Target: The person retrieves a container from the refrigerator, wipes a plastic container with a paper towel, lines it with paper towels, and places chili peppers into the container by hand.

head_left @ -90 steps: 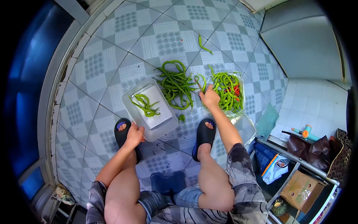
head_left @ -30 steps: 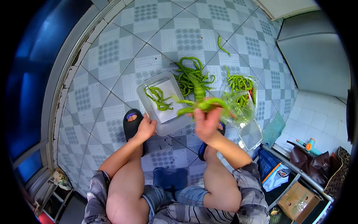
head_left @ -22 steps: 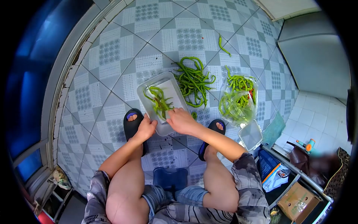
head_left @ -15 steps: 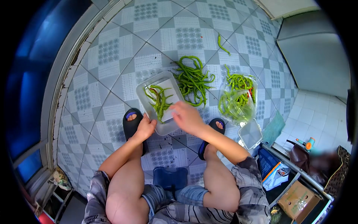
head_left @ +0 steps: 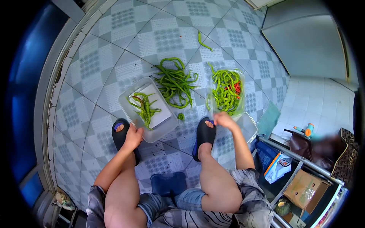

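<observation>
My left hand (head_left: 134, 136) is closed on the near-left rim of a clear plastic container (head_left: 167, 127). In it, a small bunch of green chili peppers (head_left: 144, 110) lies on a white sheet (head_left: 161, 114). My right hand (head_left: 225, 120) is at the near edge of a clear plastic bag (head_left: 240, 108), fingers pinched on its film. Many green chili peppers (head_left: 222, 89) and some red ones (head_left: 236, 88) fill the bag. Between the two stands a loose pile of darker green chili peppers (head_left: 175, 81) on the floor. A curled green piece (head_left: 181, 116) lies nearer me.
One chili pepper (head_left: 203, 41) lies farther off on the tiled floor (head_left: 152, 41). A clear lid (head_left: 247, 127) and a green cloth (head_left: 268, 118) are right of my foot. A shelf with a cardboard box (head_left: 306, 190) stands at right. A blue stool (head_left: 168, 184) is below me.
My right hand has left the container and moved right to the bag. The film over the peppers is drawn back. My left hand keeps the rim. The view has shifted right.
</observation>
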Available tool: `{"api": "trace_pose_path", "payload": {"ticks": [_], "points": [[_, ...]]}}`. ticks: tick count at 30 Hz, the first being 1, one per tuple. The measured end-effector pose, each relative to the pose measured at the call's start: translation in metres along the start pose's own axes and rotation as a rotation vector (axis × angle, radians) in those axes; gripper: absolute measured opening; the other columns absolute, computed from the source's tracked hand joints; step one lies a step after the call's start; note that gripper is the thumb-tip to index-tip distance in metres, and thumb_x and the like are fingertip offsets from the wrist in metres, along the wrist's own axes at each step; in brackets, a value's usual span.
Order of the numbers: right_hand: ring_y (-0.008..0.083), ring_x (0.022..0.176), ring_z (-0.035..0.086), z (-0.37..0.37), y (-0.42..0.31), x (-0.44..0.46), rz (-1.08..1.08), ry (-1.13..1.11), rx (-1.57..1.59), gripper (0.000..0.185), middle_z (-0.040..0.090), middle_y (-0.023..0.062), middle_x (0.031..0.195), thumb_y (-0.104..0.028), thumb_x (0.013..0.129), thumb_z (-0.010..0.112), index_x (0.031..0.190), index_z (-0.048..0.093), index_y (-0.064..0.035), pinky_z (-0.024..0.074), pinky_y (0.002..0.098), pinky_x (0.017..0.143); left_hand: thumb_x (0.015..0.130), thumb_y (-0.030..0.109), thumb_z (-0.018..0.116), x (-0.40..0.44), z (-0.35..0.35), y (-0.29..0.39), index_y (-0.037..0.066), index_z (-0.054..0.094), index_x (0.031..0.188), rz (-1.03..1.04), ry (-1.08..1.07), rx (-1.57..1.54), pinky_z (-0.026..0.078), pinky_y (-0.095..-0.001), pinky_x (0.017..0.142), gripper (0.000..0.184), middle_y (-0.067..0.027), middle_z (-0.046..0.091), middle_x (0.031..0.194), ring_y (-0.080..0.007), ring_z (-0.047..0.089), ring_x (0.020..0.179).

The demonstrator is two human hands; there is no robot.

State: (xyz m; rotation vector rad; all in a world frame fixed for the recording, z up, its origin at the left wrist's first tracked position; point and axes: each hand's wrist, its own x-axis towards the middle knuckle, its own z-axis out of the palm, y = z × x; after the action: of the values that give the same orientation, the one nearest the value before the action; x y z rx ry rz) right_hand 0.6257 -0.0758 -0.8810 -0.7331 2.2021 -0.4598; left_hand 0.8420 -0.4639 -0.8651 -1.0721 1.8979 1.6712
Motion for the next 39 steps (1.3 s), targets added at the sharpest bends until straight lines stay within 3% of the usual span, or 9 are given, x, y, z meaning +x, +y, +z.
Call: {"api": "trace_pose_path", "payload": {"ticks": [1, 4, 10, 13, 15, 20, 26, 32, 39], "points": [[0.0233, 0.070, 0.064, -0.010, -0.047, -0.016, 0.434, -0.204, 0.216, 0.026, 0.066, 0.0144, 0.078, -0.022, 0.078, 0.052, 0.088, 0.067, -0.0025, 0.0486, 0.0347, 0.063, 0.084, 0.013, 0.049, -0.002, 0.001, 0.002, -0.003, 0.036, 0.119, 0.002, -0.010, 0.005, 0.042, -0.0291, 0.039, 0.041, -0.0100, 0.054, 0.061, -0.0163, 0.051, 0.043], [0.0283, 0.084, 0.065, 0.011, -0.033, -0.039, 0.741, -0.269, -0.147, 0.029, 0.065, 0.0187, 0.097, -0.023, 0.075, 0.055, 0.092, 0.067, -0.0033, 0.0496, 0.0368, 0.074, 0.084, 0.012, 0.049, -0.002, 0.000, 0.004, -0.002, 0.034, 0.120, -0.005, -0.029, -0.027, 0.039, -0.0271, 0.036, 0.041, -0.0087, 0.053, 0.061, -0.0144, 0.049, 0.041], [0.0328, 0.093, 0.062, 0.006, -0.002, -0.084, 0.908, -0.265, -0.432, 0.027, 0.064, 0.0159, 0.101, -0.021, 0.074, 0.058, 0.093, 0.067, -0.0051, 0.0488, 0.0394, 0.081, 0.085, 0.013, 0.048, -0.001, 0.001, 0.004, -0.001, 0.033, 0.120, -0.030, -0.025, -0.064, 0.037, -0.0252, 0.033, 0.041, -0.0091, 0.054, 0.066, -0.0133, 0.048, 0.041], [0.0305, 0.086, 0.064, -0.002, 0.001, -0.081, 0.676, -0.224, -0.424, 0.031, 0.065, 0.0169, 0.094, -0.020, 0.065, 0.066, 0.092, 0.066, -0.0059, 0.0503, 0.0367, 0.071, 0.085, 0.016, 0.047, 0.008, -0.001, -0.013, 0.003, 0.025, 0.135, -0.031, -0.041, -0.031, 0.035, -0.0208, 0.030, 0.056, -0.0067, 0.053, 0.067, -0.0107, 0.048, 0.040], [0.0309, 0.083, 0.063, -0.010, -0.007, -0.064, 0.493, 0.097, 0.138, 0.024, 0.065, 0.0160, 0.091, -0.011, 0.066, 0.065, 0.089, 0.066, -0.0051, 0.0499, 0.0365, 0.070, 0.085, 0.016, 0.047, 0.010, -0.003, -0.017, 0.002, 0.025, 0.135, -0.028, -0.055, -0.037, 0.035, -0.0208, 0.030, 0.057, -0.0066, 0.053, 0.066, -0.0107, 0.048, 0.040], [0.0307, 0.079, 0.063, -0.019, -0.004, -0.020, 0.408, 0.843, -0.061, 0.020, 0.065, 0.0136, 0.085, -0.007, 0.067, 0.063, 0.087, 0.064, -0.0046, 0.0486, 0.0409, 0.074, 0.084, 0.016, 0.048, 0.007, -0.001, -0.011, 0.000, 0.026, 0.134, -0.010, -0.055, -0.065, 0.036, -0.0210, 0.030, 0.057, -0.0063, 0.053, 0.063, -0.0112, 0.047, 0.040], [0.0375, 0.108, 0.049, -0.013, 0.023, 0.000, 0.841, 0.486, -0.132, 0.065, 0.050, 0.0237, 0.117, -0.021, 0.063, 0.072, 0.118, 0.044, -0.0007, 0.0402, 0.0434, 0.090, 0.084, 0.016, 0.046, 0.002, -0.002, -0.003, 0.001, 0.028, 0.134, -0.023, -0.046, -0.040, 0.036, -0.0211, 0.031, 0.055, -0.0068, 0.052, 0.060, -0.0118, 0.047, 0.039], [0.0388, 0.116, 0.037, -0.023, 0.007, 0.016, 0.768, 0.827, -0.058, 0.086, 0.040, 0.0232, 0.125, -0.032, 0.058, 0.078, 0.125, 0.033, -0.0032, 0.0351, 0.0464, 0.095, 0.084, 0.015, 0.045, 0.002, -0.001, -0.002, -0.002, 0.029, 0.133, 0.014, -0.034, -0.029, 0.037, -0.0215, 0.031, 0.054, -0.0077, 0.053, 0.060, -0.0123, 0.048, 0.039], [0.0350, 0.120, 0.034, -0.032, -0.015, 0.042, 0.814, 0.559, -0.232, 0.110, 0.036, 0.0159, 0.127, -0.037, 0.052, 0.083, 0.138, 0.019, -0.0109, 0.0349, 0.0500, 0.094, 0.085, 0.015, 0.045, 0.005, -0.001, -0.007, -0.003, 0.029, 0.133, 0.011, -0.027, -0.007, 0.037, -0.0210, 0.031, 0.054, -0.0084, 0.054, 0.060, -0.0128, 0.049, 0.038]]}}
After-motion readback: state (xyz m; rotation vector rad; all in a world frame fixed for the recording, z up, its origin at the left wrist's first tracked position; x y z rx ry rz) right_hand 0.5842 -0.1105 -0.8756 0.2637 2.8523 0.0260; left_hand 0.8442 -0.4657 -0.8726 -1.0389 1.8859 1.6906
